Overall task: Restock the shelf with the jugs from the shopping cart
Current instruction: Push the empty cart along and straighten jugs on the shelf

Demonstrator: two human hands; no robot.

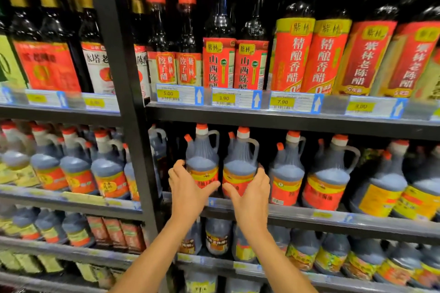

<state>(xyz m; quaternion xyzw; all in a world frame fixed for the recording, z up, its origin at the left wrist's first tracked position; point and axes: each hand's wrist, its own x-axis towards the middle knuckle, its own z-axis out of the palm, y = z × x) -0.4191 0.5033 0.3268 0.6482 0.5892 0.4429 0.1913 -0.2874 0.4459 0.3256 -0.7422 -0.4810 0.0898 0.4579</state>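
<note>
Here the left hand (pixel 188 185) cups the left dark plastic jug with a red cap and orange label (pixel 202 162), and the right hand (pixel 252 188) cups its twin jug (pixel 240 164). The fingers wrap loosely around the labels, pressing rather than pinching. Both jugs stand upright at the front of the black metal shelf (pixel 309 217), probably being pushed into line. The cart is not visible.

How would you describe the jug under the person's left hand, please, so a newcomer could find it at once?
Start at the black upright post, then drop to the shelf below the 5.00 price tag. The jug is the first front-row one right of the post, dark with a red-orange label. Unlike its neighbours, the left hand cups it.
</note>
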